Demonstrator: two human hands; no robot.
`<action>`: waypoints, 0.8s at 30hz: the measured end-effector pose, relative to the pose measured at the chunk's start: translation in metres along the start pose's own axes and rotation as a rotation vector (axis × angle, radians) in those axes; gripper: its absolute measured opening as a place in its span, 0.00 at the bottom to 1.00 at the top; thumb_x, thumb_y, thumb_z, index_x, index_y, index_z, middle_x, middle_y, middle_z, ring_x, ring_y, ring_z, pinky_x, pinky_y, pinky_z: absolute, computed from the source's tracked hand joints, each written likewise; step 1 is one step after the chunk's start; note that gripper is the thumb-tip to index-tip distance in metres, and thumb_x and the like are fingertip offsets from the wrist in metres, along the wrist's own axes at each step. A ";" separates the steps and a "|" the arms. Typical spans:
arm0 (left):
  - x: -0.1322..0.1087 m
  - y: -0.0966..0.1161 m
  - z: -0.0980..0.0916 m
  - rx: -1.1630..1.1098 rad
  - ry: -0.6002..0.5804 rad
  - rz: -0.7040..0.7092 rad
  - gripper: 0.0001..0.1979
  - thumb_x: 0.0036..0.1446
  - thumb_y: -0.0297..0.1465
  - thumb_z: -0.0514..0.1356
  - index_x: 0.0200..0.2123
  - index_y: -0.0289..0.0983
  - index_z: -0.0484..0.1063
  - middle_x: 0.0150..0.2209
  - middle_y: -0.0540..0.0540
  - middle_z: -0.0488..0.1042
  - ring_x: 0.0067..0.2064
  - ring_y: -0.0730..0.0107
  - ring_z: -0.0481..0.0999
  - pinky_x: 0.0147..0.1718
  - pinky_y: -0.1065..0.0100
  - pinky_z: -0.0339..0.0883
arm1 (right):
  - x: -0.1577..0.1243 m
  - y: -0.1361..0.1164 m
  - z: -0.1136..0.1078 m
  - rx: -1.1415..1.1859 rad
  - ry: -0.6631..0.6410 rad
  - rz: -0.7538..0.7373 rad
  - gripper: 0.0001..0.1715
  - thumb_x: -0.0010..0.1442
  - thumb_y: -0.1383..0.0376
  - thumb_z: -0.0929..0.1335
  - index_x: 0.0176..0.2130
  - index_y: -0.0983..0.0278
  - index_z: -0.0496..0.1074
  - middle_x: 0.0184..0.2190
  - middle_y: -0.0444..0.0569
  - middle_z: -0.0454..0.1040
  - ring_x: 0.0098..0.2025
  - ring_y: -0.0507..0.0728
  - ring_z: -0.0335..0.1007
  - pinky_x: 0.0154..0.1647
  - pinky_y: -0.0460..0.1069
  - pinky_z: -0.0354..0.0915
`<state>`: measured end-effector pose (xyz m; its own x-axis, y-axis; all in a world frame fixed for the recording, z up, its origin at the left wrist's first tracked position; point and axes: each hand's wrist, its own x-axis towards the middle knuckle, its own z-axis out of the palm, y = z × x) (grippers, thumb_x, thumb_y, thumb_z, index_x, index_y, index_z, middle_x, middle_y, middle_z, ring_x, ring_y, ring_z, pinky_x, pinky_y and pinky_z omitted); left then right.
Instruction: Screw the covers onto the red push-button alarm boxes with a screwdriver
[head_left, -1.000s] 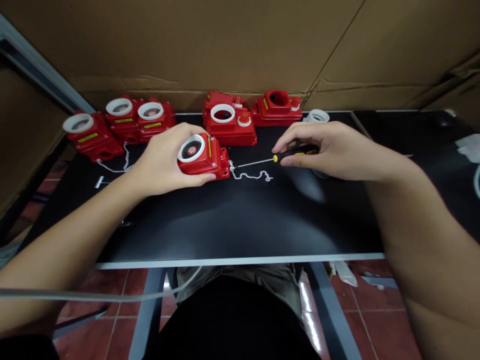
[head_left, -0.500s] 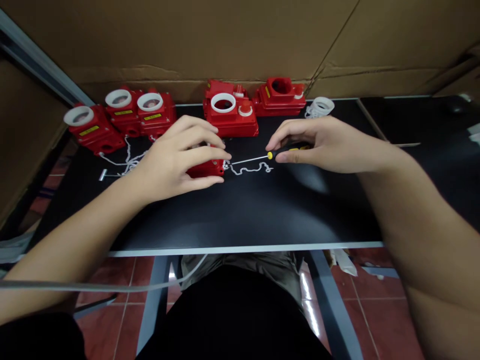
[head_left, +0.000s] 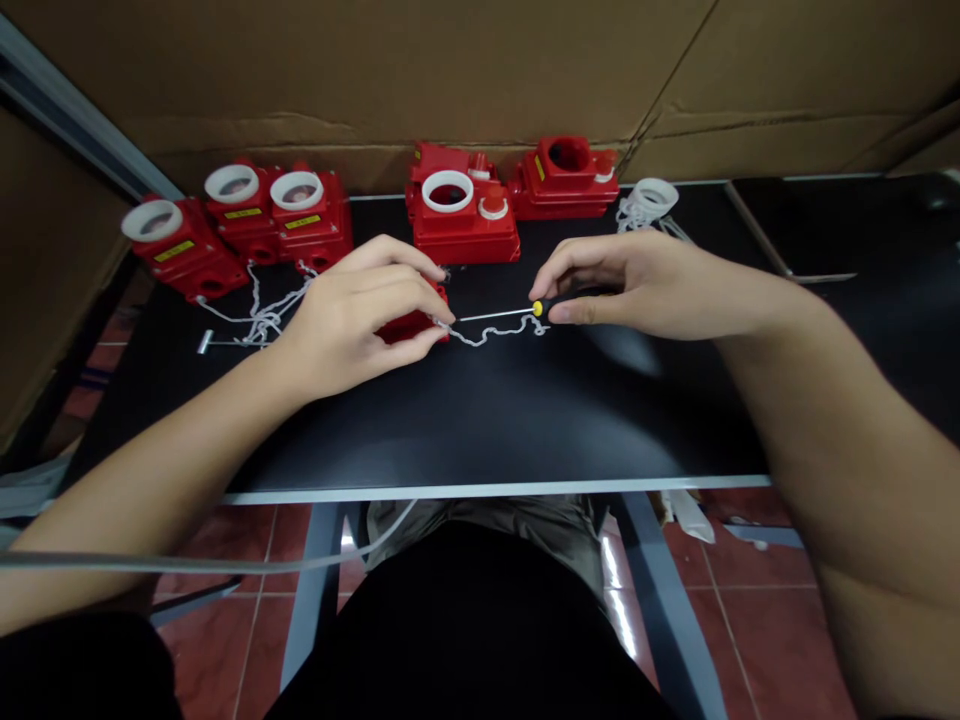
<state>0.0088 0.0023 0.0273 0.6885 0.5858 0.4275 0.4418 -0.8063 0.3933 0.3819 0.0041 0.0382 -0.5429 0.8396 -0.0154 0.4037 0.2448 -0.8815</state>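
Observation:
My right hand (head_left: 592,285) is closed round the black and yellow handle of a screwdriver (head_left: 538,308). Its thin shaft points left, and the tip ends right by my left fingertips. My left hand (head_left: 375,305) lies over a small red housing (head_left: 409,326) on the black table, hiding most of it. Thumb and index finger are pinched together at the housing's right end, on a white cord (head_left: 480,342). From there the cord runs loosely to the right under the screwdriver shaft. Whatever the tip touches is too small to make out.
Several red housings with white rings (head_left: 298,190) stand at the back left, with cords (head_left: 266,320) trailing from them. More red housings (head_left: 465,235) are at the back middle. White rings with cord (head_left: 652,197) and a dark flat device (head_left: 795,230) lie to the right. A T-shaped metal tool (head_left: 205,342) is at left.
My left thumb and index finger have come together at the cord's end, where they were apart before. The screwdriver has stayed nearly in place. The whole view has shifted slightly.

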 end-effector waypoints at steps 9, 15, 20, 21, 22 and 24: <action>-0.003 0.008 0.004 -0.084 0.125 0.072 0.10 0.87 0.38 0.73 0.45 0.51 0.90 0.48 0.48 0.97 0.62 0.46 0.96 0.64 0.40 0.91 | -0.007 -0.021 -0.008 -0.116 -0.030 0.030 0.14 0.62 0.55 0.84 0.47 0.54 0.89 0.41 0.47 0.84 0.43 0.59 0.75 0.48 0.59 0.75; -0.007 0.017 0.009 -0.086 0.096 0.120 0.10 0.89 0.40 0.72 0.49 0.48 0.90 0.47 0.47 0.96 0.57 0.50 0.98 0.65 0.44 0.89 | 0.001 -0.035 0.052 0.191 0.066 0.007 0.29 0.62 0.41 0.89 0.47 0.58 0.88 0.40 0.45 0.85 0.36 0.55 0.73 0.35 0.53 0.67; -0.008 0.016 0.014 -0.058 0.106 0.154 0.12 0.90 0.41 0.70 0.48 0.47 0.89 0.46 0.47 0.96 0.52 0.54 0.98 0.60 0.49 0.89 | 0.009 -0.031 0.085 0.327 0.045 -0.058 0.35 0.60 0.36 0.90 0.43 0.61 0.88 0.38 0.46 0.85 0.40 0.56 0.76 0.45 0.53 0.70; -0.008 0.016 0.015 -0.059 0.102 0.162 0.11 0.90 0.40 0.70 0.48 0.47 0.89 0.47 0.47 0.96 0.53 0.54 0.98 0.60 0.49 0.89 | 0.010 -0.029 0.087 0.322 0.046 -0.053 0.34 0.60 0.37 0.90 0.41 0.61 0.88 0.38 0.46 0.85 0.41 0.56 0.77 0.46 0.53 0.71; -0.008 0.015 0.016 -0.062 0.096 0.171 0.10 0.90 0.39 0.71 0.48 0.47 0.89 0.47 0.47 0.96 0.54 0.53 0.98 0.60 0.49 0.89 | 0.010 -0.028 0.087 0.316 0.043 -0.046 0.32 0.61 0.38 0.90 0.41 0.61 0.88 0.38 0.46 0.85 0.42 0.56 0.77 0.47 0.53 0.71; -0.008 0.014 0.015 -0.065 0.087 0.199 0.10 0.90 0.38 0.71 0.49 0.48 0.89 0.46 0.47 0.96 0.54 0.53 0.98 0.59 0.49 0.89 | 0.011 -0.025 0.086 0.307 0.019 -0.043 0.30 0.60 0.40 0.90 0.40 0.61 0.88 0.37 0.47 0.86 0.41 0.56 0.78 0.48 0.53 0.72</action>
<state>0.0184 -0.0149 0.0167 0.7050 0.4231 0.5691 0.2627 -0.9013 0.3445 0.3024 -0.0344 0.0195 -0.5393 0.8415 0.0315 0.1378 0.1250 -0.9825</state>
